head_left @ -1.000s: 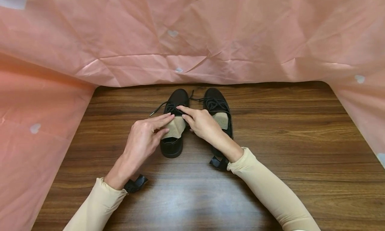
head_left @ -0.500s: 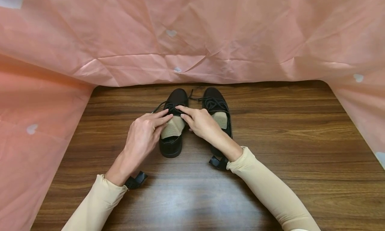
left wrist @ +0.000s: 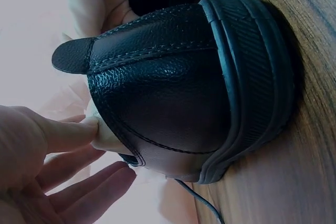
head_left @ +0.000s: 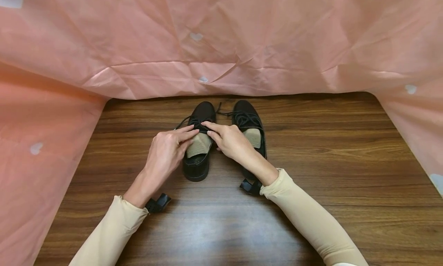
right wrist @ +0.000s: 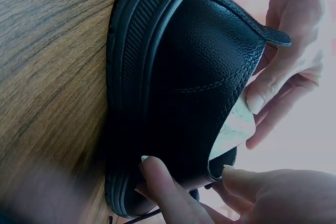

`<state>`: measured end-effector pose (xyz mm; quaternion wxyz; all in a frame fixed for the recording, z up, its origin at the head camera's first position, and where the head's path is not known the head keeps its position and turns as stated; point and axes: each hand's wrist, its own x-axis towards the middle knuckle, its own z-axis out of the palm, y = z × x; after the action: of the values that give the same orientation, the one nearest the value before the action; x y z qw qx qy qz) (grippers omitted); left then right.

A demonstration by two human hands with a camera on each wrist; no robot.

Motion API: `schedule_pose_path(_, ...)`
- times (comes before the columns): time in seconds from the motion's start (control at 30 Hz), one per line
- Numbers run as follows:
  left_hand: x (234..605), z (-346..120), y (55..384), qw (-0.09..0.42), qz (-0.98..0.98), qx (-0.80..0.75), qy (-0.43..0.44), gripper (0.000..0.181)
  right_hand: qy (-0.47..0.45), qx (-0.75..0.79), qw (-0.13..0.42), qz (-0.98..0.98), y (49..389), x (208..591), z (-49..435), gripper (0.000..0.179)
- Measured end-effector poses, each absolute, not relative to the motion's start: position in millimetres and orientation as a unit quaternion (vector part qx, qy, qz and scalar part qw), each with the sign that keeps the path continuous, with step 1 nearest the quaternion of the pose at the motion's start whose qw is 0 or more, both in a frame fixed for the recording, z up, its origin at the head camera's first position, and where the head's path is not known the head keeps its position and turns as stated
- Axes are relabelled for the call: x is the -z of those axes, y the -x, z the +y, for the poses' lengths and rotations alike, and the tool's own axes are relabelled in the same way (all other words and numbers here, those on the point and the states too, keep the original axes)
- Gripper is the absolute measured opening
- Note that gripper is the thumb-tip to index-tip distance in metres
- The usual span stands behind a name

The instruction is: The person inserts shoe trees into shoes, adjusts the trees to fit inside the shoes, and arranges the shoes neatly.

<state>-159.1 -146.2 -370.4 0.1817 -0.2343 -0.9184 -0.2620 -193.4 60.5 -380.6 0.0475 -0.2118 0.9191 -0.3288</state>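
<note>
A black lace-up shoe (head_left: 196, 170) stands on the wooden table, toe away from me. Beige paper stuffing (head_left: 198, 146) fills the front of its opening. My left hand (head_left: 162, 148) pinches this stuffing; in the left wrist view the thumb (left wrist: 76, 134) lies against the paper, with other fingers beyond it. My right hand (head_left: 235, 143) grips the shoe's front by the lacing, a fingertip (right wrist: 156, 177) on its side and another digit at the opening's edge. Under my right forearm stands the matching shoe (head_left: 245, 108), partly hidden, with beige stuffing (head_left: 253, 137) inside.
Loose black laces (head_left: 182, 122) trail beside the shoes. Pink cloth (head_left: 221, 39) with pale hearts hangs behind the wooden table (head_left: 328, 150) and along both sides. A black wrist strap (head_left: 158, 203) sits on each wrist.
The beige stuffing has slid forward into the left shoe, showing more of the insole. My left hand has shifted slightly forward, its thumb now hidden in the head view. My right hand stays put.
</note>
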Motion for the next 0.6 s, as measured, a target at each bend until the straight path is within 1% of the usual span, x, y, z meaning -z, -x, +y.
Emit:
schedule_pose_path(0.2,371.9,-143.4,162.1,0.176,-0.923,0.261,0.222,0.035,0.21,0.327,0.051,0.92,192.5,381.2,62.0,0.041)
schedule_pose_path(0.37,371.2,-141.3,163.6,0.169,-0.93,0.25,0.208,0.038,0.212,0.327,0.046,0.92,192.1,381.3,61.9,0.042)
schedule_pose_path(0.5,370.8,-138.6,165.5,0.164,-0.936,0.235,0.205,0.044,0.214,0.323,0.041,0.921,192.2,380.2,61.1,0.042)
schedule_pose_path(0.6,370.5,-137.2,167.1,0.154,-0.94,0.231,0.197,0.053,0.214,0.319,0.041,0.922,192.2,379.1,60.1,0.043)
